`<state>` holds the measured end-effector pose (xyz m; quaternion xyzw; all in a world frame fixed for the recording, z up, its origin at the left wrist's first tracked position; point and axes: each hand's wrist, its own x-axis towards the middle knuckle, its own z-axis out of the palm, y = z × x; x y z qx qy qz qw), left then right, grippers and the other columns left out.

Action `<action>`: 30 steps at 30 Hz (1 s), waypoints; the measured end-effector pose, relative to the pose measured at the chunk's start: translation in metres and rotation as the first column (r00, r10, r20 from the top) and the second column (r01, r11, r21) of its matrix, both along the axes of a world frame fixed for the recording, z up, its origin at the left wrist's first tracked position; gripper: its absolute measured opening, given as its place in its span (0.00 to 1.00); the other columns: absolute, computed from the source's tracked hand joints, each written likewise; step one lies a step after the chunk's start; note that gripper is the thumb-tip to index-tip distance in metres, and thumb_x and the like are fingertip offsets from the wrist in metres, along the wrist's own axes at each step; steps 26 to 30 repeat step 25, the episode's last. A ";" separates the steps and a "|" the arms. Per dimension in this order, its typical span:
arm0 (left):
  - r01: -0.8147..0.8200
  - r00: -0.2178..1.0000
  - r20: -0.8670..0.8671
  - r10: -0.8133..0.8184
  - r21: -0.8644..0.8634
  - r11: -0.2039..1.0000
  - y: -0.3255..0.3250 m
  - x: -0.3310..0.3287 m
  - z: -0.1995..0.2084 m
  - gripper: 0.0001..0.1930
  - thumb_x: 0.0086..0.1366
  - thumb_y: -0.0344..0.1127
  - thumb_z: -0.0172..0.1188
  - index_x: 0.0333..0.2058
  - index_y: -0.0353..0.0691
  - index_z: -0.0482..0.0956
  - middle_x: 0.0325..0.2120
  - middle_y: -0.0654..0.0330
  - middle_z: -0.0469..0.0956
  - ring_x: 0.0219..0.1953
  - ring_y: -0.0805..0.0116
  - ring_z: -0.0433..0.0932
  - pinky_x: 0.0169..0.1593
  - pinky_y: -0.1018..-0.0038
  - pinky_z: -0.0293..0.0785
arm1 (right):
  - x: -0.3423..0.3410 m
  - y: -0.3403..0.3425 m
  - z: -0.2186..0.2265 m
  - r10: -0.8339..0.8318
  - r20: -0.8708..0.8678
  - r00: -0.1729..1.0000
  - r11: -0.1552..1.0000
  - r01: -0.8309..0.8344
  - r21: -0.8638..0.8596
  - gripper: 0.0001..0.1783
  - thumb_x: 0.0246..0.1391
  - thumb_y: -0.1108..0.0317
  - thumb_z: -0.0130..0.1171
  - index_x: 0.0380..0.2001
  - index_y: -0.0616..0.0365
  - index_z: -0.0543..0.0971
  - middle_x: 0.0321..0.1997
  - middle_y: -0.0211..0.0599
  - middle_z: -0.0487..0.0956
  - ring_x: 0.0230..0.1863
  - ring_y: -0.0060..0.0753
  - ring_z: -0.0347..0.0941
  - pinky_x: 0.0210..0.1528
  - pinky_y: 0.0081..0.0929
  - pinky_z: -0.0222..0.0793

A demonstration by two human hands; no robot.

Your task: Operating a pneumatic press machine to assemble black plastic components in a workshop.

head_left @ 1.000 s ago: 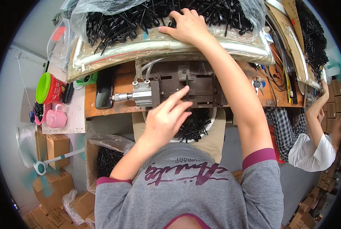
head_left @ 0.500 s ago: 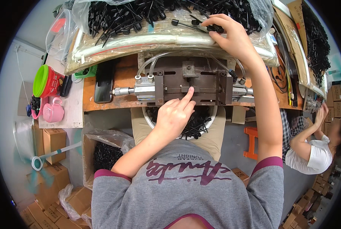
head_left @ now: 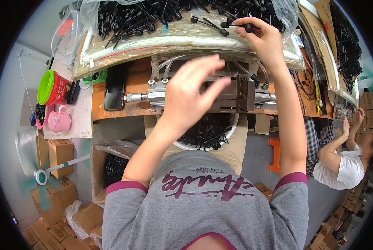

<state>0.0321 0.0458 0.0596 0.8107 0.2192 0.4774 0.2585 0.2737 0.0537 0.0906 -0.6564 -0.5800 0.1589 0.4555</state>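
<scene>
My left hand [head_left: 190, 91] is raised over the metal clamping fixture [head_left: 245, 93], thumb and fingers apart and nothing in them. It hides the middle of the fixture. Farther off to the right, my right hand [head_left: 266, 41] pinches a small black plastic piece with a thin stem [head_left: 249, 28] over the front edge of the plastic-lined tray [head_left: 182, 42]. A large heap of similar black stemmed pieces [head_left: 132, 18] fills that tray. A few loose ones lie near its front edge, left of my right hand.
A white round basin [head_left: 230, 135] with black pieces rests at my lap. Air hoses [head_left: 157, 68] run to the fixture's cylinders. A dark phone [head_left: 114, 93], pink cup [head_left: 60, 119] and red bucket [head_left: 60, 92] stand left. A co-worker [head_left: 338, 166] sits at right.
My left hand has lifted off the fixture's middle, its pointing finger giving way to spread fingers. My right hand has drawn slightly right, with a black stemmed piece now pinched up from the tray.
</scene>
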 end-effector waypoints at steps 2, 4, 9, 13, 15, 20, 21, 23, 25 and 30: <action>-0.003 0.992 0.128 0.020 -0.138 0.990 0.010 0.013 0.014 0.16 0.58 0.28 0.70 0.46 0.37 0.83 0.44 0.55 0.82 0.38 0.71 0.83 0.42 0.76 0.82 | -0.012 -0.004 -0.002 0.080 -0.185 0.980 0.982 -0.046 0.181 0.12 0.59 0.73 0.63 0.46 0.62 0.83 0.40 0.38 0.85 0.39 0.23 0.80 0.46 0.19 0.74; -0.029 0.986 0.163 0.036 -0.046 0.999 0.022 0.024 0.018 0.20 0.60 0.29 0.70 0.51 0.35 0.79 0.45 0.55 0.82 0.41 0.70 0.83 0.45 0.76 0.82 | -0.023 -0.008 -0.005 0.155 -0.350 0.924 0.967 -0.070 0.243 0.11 0.58 0.72 0.64 0.44 0.61 0.83 0.40 0.37 0.85 0.41 0.29 0.82 0.46 0.23 0.77; 0.344 0.912 0.400 -0.094 -0.618 0.707 0.046 0.024 0.031 0.28 0.65 0.32 0.67 0.60 0.28 0.70 0.44 0.50 0.82 0.42 0.67 0.84 0.45 0.74 0.83 | -0.038 -0.035 0.003 0.340 -0.476 0.811 0.939 -0.261 0.225 0.12 0.60 0.73 0.63 0.46 0.66 0.82 0.42 0.41 0.84 0.43 0.29 0.83 0.47 0.24 0.80; 0.417 0.887 0.444 -0.124 -0.655 0.630 0.042 0.003 0.033 0.21 0.65 0.30 0.65 0.55 0.28 0.76 0.40 0.52 0.83 0.40 0.68 0.84 0.44 0.73 0.84 | -0.033 -0.046 0.008 0.394 -0.544 0.741 0.916 -0.366 0.164 0.13 0.60 0.74 0.62 0.47 0.67 0.81 0.42 0.42 0.84 0.43 0.30 0.83 0.46 0.24 0.80; 0.387 0.882 0.467 -0.060 -0.645 0.659 0.032 -0.010 0.035 0.17 0.64 0.28 0.66 0.50 0.27 0.79 0.38 0.51 0.84 0.37 0.69 0.84 0.43 0.75 0.84 | -0.020 -0.045 0.005 0.399 -0.586 0.705 0.916 -0.342 0.212 0.13 0.60 0.74 0.62 0.47 0.66 0.81 0.43 0.42 0.84 0.42 0.30 0.83 0.46 0.23 0.79; 0.217 0.952 0.305 -0.036 -0.587 0.780 -0.002 -0.037 0.020 0.12 0.61 0.21 0.65 0.45 0.30 0.83 0.41 0.54 0.83 0.34 0.72 0.83 0.39 0.76 0.83 | 0.006 -0.020 -0.002 0.064 -0.209 0.976 0.969 -0.011 0.246 0.12 0.61 0.70 0.63 0.46 0.61 0.84 0.44 0.38 0.85 0.41 0.27 0.82 0.46 0.23 0.77; 0.195 0.961 0.271 -0.048 -0.547 0.814 -0.012 -0.040 0.011 0.14 0.57 0.17 0.67 0.43 0.30 0.83 0.40 0.56 0.82 0.33 0.74 0.82 0.37 0.79 0.81 | 0.006 -0.009 -0.004 -0.005 -0.121 0.993 0.963 0.037 0.267 0.11 0.61 0.69 0.64 0.44 0.62 0.84 0.44 0.36 0.85 0.41 0.26 0.82 0.44 0.21 0.76; 0.085 0.988 0.152 -0.030 -0.368 0.926 -0.025 -0.042 -0.009 0.16 0.54 0.18 0.71 0.42 0.34 0.85 0.37 0.57 0.82 0.33 0.74 0.82 0.35 0.83 0.80 | 0.004 0.012 -0.008 -0.116 0.272 0.955 0.967 0.046 0.252 0.11 0.61 0.68 0.64 0.45 0.58 0.85 0.44 0.36 0.86 0.41 0.28 0.82 0.45 0.24 0.76; 0.049 0.997 0.072 -0.033 -0.238 0.970 -0.035 -0.042 -0.024 0.16 0.54 0.22 0.73 0.42 0.41 0.86 0.40 0.55 0.81 0.34 0.72 0.82 0.35 0.83 0.82 | 0.006 0.028 -0.019 -0.104 0.486 0.868 0.988 0.033 0.152 0.12 0.59 0.65 0.66 0.45 0.55 0.85 0.46 0.36 0.86 0.42 0.35 0.83 0.47 0.27 0.76; 0.049 0.997 0.072 -0.033 -0.238 0.970 -0.035 -0.042 -0.024 0.16 0.54 0.22 0.73 0.42 0.41 0.86 0.40 0.55 0.81 0.34 0.72 0.82 0.35 0.83 0.82 | 0.006 0.028 -0.019 -0.104 0.486 0.868 0.988 0.033 0.152 0.12 0.59 0.65 0.66 0.45 0.55 0.85 0.46 0.36 0.86 0.42 0.35 0.83 0.47 0.27 0.76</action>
